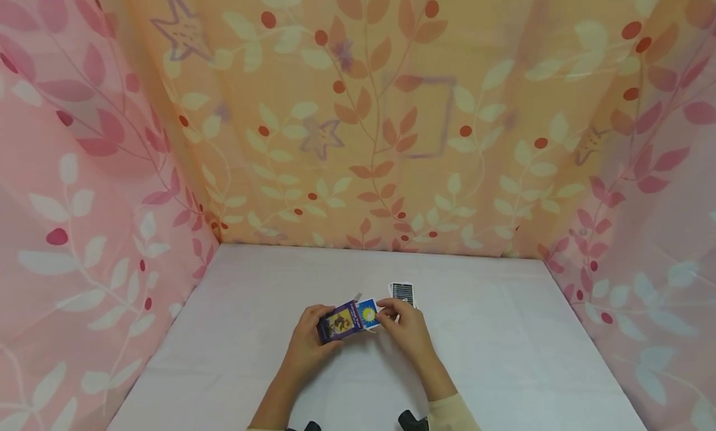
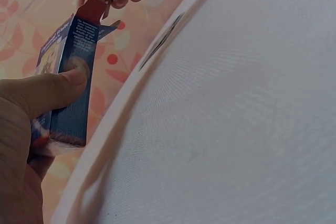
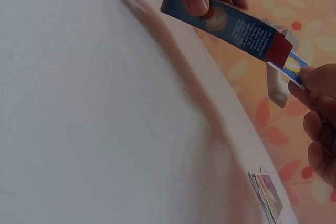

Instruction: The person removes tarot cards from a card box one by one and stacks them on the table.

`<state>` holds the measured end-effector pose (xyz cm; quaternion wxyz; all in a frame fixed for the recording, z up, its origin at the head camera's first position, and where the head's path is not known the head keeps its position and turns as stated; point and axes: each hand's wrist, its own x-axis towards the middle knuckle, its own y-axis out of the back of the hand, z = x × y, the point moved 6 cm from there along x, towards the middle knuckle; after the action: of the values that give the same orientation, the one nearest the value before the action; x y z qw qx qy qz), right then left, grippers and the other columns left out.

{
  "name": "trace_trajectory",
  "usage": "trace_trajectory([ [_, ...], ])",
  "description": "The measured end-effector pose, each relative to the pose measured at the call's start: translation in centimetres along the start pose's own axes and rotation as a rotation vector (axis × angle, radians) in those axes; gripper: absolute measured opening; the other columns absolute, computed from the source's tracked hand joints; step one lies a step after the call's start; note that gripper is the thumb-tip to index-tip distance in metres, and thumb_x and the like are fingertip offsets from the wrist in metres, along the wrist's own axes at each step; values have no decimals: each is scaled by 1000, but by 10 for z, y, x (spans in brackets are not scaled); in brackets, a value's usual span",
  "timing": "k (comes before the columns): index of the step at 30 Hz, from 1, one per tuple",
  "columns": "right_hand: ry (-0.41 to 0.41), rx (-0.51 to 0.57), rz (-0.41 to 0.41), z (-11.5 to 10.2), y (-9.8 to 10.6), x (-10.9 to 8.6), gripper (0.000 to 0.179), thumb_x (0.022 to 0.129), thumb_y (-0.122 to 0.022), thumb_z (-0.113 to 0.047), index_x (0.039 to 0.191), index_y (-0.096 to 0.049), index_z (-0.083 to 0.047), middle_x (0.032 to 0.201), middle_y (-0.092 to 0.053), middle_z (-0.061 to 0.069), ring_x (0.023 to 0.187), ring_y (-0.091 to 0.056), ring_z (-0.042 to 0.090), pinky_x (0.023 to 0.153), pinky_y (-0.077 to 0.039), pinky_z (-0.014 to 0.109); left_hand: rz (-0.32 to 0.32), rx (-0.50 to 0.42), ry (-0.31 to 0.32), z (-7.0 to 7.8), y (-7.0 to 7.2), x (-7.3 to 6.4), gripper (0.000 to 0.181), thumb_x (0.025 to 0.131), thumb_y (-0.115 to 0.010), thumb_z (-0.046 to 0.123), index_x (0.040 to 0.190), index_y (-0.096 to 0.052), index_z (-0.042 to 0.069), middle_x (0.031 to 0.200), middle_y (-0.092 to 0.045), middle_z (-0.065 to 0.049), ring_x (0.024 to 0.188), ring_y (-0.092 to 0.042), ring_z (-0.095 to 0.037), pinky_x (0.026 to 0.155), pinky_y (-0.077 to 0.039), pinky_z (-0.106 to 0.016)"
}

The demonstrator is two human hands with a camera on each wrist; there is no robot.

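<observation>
My left hand [image 1: 306,338] grips a dark blue card box [image 1: 339,322] with a picture on its front, the thumb along its narrow side. The box is tilted, its open end with raised flaps turned to the right. Out of that end sticks a blue card [image 1: 367,313] with a yellow sun; whether several cards are there I cannot tell. My right hand [image 1: 411,334] pinches the outer end of that card [image 3: 292,66] between thumb and finger. In the left wrist view the box [image 2: 76,98] hides most of the card.
Behind my right hand a small pile of cards [image 1: 403,292] with dark striped backs lies on the white table [image 1: 481,331]. Flower-patterned cloth walls [image 1: 369,188] stand at the back and both sides. Two black objects [image 1: 413,420] show at the bottom edge.
</observation>
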<state>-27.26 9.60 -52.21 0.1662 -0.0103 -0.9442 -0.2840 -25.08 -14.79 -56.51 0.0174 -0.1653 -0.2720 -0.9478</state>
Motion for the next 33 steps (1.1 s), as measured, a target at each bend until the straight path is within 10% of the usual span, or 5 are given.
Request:
trace_trajectory([
  [33, 28, -49, -5, 2, 32, 8, 18, 90, -79, -15, 108, -76, -17, 84, -66, -10, 77, -57, 8, 67, -48, 24, -26, -17, 40, 3, -1, 0, 79, 68, -96, 17, 136, -58, 31, 136, -54, 7, 129, -55, -21, 113, -44, -49],
])
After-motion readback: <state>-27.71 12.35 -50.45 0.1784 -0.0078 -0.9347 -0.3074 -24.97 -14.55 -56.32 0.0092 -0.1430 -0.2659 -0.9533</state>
